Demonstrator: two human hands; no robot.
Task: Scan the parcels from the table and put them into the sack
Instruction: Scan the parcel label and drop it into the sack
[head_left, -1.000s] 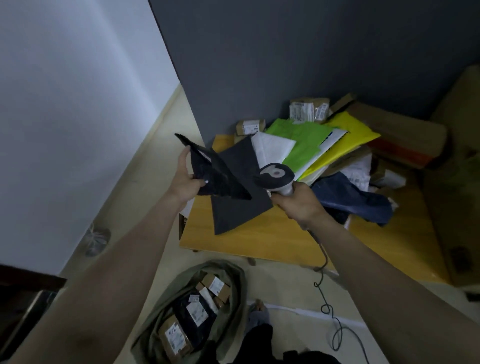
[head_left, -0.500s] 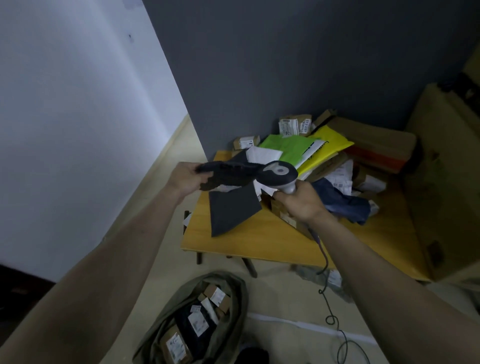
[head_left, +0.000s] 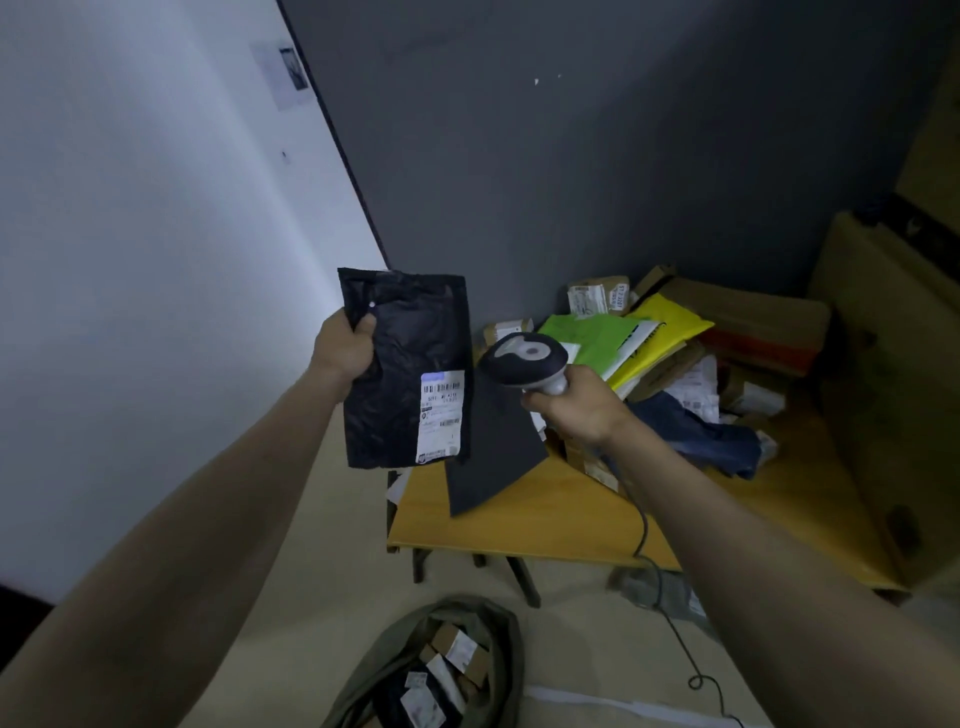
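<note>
My left hand (head_left: 345, 349) grips a black plastic parcel (head_left: 400, 395) by its upper left edge and holds it upright above the table's left end. Its white shipping label (head_left: 440, 415) faces me at the lower right. My right hand (head_left: 574, 402) holds a dark handheld scanner (head_left: 523, 361) just right of the parcel, head pointed toward the label. On the yellow table (head_left: 545, 525) lie a dark grey flat parcel (head_left: 493, 457), green (head_left: 592, 332) and yellow (head_left: 670, 325) mailers and small boxes. The olive sack (head_left: 498, 654) lies open on the floor below, with labelled parcels inside.
A grey wall stands behind the table and a white wall on the left. Large cardboard boxes (head_left: 893, 374) rise at the table's right side. A dark blue soft parcel (head_left: 696, 431) lies mid-table. The scanner's cable (head_left: 675, 634) trails down to the floor right of the sack.
My left hand has turned the black parcel from edge-on to upright, so its label faces me, and lifted it. The scanner has stayed beside it on the right.
</note>
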